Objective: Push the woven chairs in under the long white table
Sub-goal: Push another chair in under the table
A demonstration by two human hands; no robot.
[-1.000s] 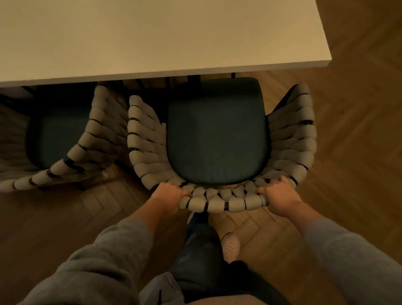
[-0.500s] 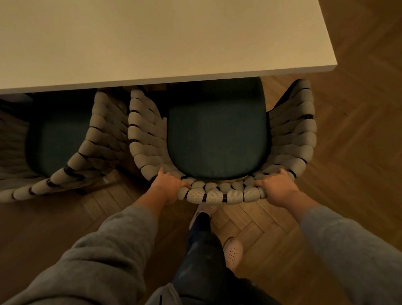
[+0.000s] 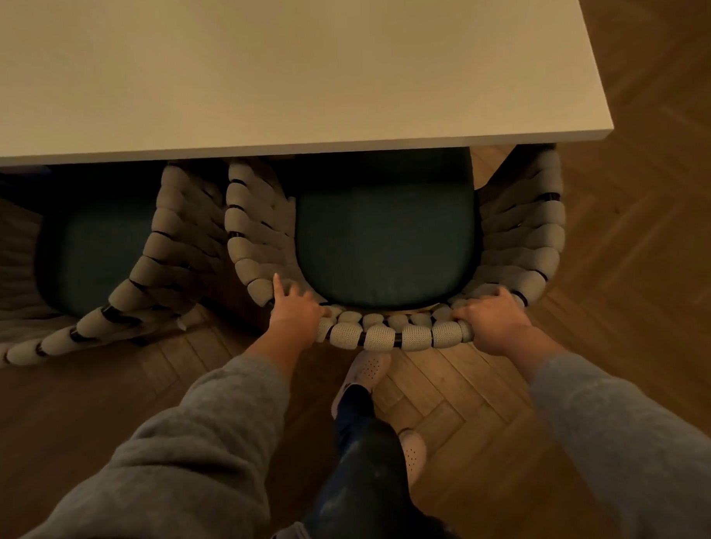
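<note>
The right hand (image 3: 494, 321) is closed over the top rail of the chair back, fingers curled onto the inner side. The left hand (image 3: 297, 315) sits on the same rail at the other corner with its forefinger straight along the weave. In this dim light it seems to press rather than clasp.

Both are on the nearer woven chair (image 3: 404, 337), whose back rail curves between them. The rail is the sensible place to hold. The thick padded cord should give slightly and offer good grip, while the frame beneath it is probably rigid enough to pass a push straight to the legs. It looks fairly heavy, likely to slide on wood rather than tip if the push stays level and even on both corners. An uneven push would swing it toward its neighbour.

The chair faces the white table (image 3: 298, 69), with its back to the person. Its front-to-back axis runs roughly square to the table's long edge. The front of the dark green seat cushion (image 3: 385, 244) and the arm tips are already under that edge, near the table's right end.

Just to the left is a second woven chair (image 3: 156, 252), turned at an angle and also partly under. Below are herringbone parquet (image 3: 627, 259) and a pale perforated shoe (image 3: 367, 367).
</note>
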